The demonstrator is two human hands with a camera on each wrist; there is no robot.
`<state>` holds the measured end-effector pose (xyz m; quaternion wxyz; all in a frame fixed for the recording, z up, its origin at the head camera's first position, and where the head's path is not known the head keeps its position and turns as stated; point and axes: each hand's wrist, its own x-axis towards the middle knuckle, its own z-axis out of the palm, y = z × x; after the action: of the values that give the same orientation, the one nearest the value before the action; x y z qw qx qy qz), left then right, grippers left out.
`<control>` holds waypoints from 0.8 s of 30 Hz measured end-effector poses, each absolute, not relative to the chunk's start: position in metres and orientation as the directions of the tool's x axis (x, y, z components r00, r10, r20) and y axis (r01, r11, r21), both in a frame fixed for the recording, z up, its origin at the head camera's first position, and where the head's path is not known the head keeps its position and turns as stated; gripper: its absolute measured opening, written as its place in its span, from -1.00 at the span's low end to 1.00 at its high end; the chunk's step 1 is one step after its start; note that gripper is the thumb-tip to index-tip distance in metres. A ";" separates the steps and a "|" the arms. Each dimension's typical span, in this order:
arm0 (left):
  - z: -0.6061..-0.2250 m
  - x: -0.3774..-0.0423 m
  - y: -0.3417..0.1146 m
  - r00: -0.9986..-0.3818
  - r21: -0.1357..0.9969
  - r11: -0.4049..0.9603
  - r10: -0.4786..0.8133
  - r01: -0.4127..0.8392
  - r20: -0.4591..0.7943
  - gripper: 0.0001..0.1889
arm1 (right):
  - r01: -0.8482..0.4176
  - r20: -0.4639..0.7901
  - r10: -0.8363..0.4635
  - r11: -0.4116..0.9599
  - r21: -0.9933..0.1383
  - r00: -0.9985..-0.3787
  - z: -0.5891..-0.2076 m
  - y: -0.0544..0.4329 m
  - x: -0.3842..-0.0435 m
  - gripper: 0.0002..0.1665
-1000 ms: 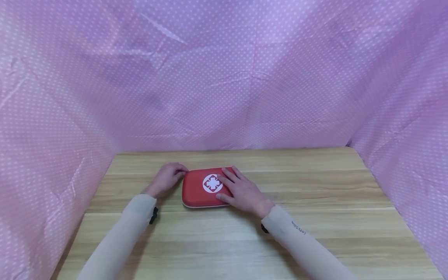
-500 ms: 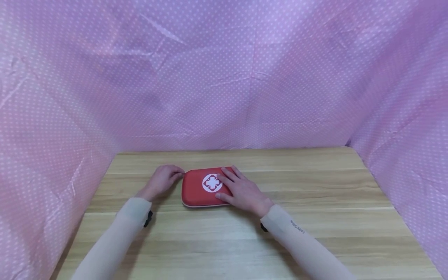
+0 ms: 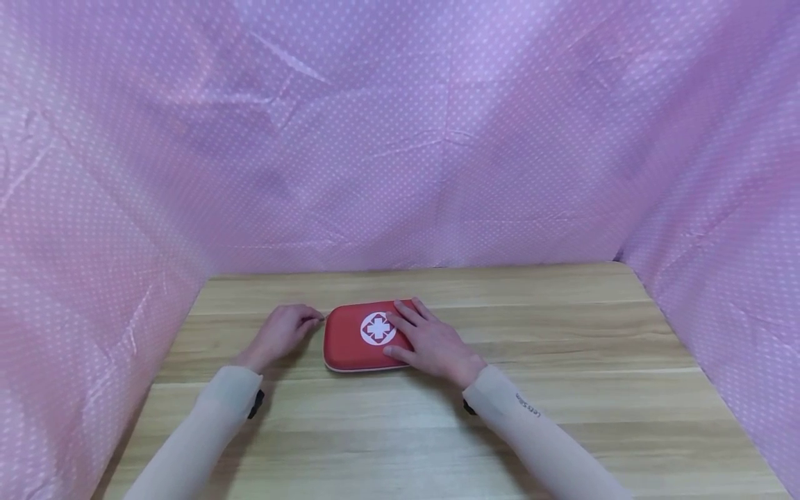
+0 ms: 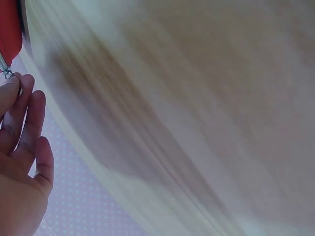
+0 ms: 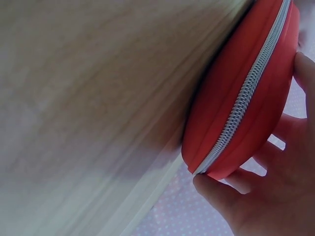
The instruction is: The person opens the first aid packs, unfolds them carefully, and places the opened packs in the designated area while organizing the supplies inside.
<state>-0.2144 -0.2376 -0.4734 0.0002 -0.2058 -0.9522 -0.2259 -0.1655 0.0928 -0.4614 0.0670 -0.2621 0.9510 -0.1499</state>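
**Red first-aid case flat on the table, a hand at each end**

While the head view looks down on it, the red case [image 3: 365, 336] lies flat near the middle-left of the wooden table [image 3: 562, 389], its white cross badge facing up. It is zipped closed, so what it contains cannot be seen. Bare tabletop stretches well out to the right of the case and towards the near edge; the far edge runs along the pink dotted cloth [image 3: 400, 139] that walls in three sides. The right hand [image 3: 431, 342] lies on the case's right part, fingers spread and mostly straight over the lid, thumb at the near side. The left hand [image 3: 282, 332] sits at the case's left end with fingers curled, the tips touching or nearly touching the corner.

From the left wrist view, much is blurred. A sliver of the case [image 4: 9, 29] shows at the top left, and the left hand [image 4: 19, 162] pinches what looks like the small metal zipper pull [image 4: 8, 73] between thumb and fingertip.

From the right wrist view, the case [image 5: 241, 98] rests on the tabletop [image 5: 88, 108], its grey zipper [image 5: 246, 93] closed along the seam. The right hand [image 5: 266, 191] presses on the lid, thumb tucked against the rim at the zipper line.
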 end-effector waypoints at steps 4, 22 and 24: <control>-0.473 -0.207 -0.241 -0.914 0.444 0.806 0.395 0.393 0.092 -0.87 | -0.481 -0.049 -0.521 0.816 -0.320 -0.852 -0.462 0.092 -0.165 -0.05; -0.471 -0.184 -0.243 -0.898 0.419 0.798 0.419 0.433 0.130 -0.88 | -0.492 -0.033 -0.527 0.813 -0.312 -0.849 -0.464 0.093 -0.162 -0.05; -0.470 -0.182 -0.243 -0.899 0.419 0.798 0.419 0.432 0.129 -0.87 | -0.495 -0.032 -0.529 0.812 -0.309 -0.848 -0.464 0.093 -0.161 -0.05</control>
<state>-0.1816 -0.2427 -0.4704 0.0150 -0.2244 -0.9482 -0.2245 -0.1614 0.0933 -0.4637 0.0580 -0.2693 0.9501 -0.1461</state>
